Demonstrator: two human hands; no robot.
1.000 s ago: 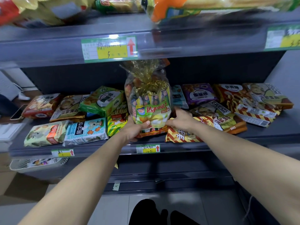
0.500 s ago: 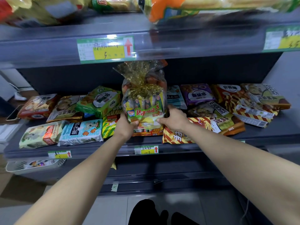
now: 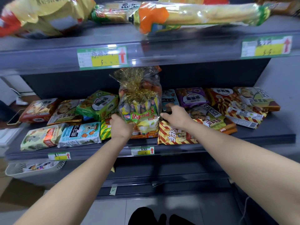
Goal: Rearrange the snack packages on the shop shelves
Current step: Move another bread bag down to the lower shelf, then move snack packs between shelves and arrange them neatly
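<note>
While bag (image 3: 140, 109) stands upright on middle shelf (image 3: 259, 137), long axis vertical, gold tie on top, we bracket its base: left hand (image 3: 121, 128) curls round lower-left corner, gripping it; right hand (image 3: 176, 117) just beside right edge, fingers loose and spread, holding nothing. Thumb touching wrapper or not, we cannot tell. Bag lies between our hands, left nearer. Under right wrist, striped pack (image 3: 177, 133). We judge next move hinges on keeping tall bag plumb; top close beneath upper shelf (image 3: 48, 59).
</note>
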